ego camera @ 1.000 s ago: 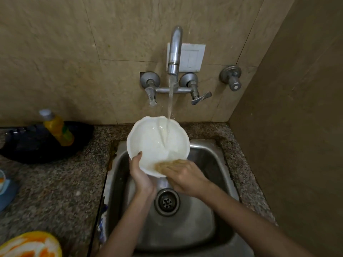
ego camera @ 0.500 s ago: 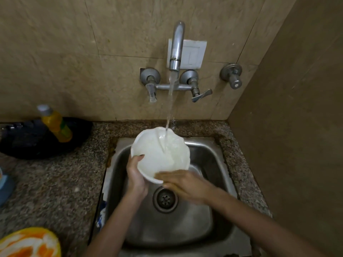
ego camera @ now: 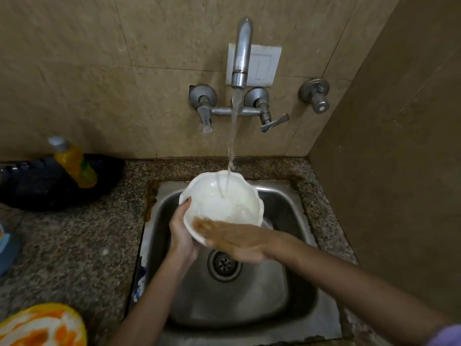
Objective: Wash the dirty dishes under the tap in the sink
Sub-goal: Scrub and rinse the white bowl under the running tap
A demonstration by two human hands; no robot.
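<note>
You find no text, brand or number legible here. The yellow bottle (ego camera: 74, 163) at the back left edge of the worktop (ego camera: 74, 245) wears a green label, its print too blurred to read. The white plate (ego camera: 265, 66) behind the tap (ego camera: 242, 53) is too small to tell.

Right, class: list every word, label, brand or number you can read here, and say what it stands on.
No text here can be read.
yellow bottle: green label too blurred to read.
blue-and-white item beside the sink: print too blurred to read.
white switch plate: no marking shows.
</note>
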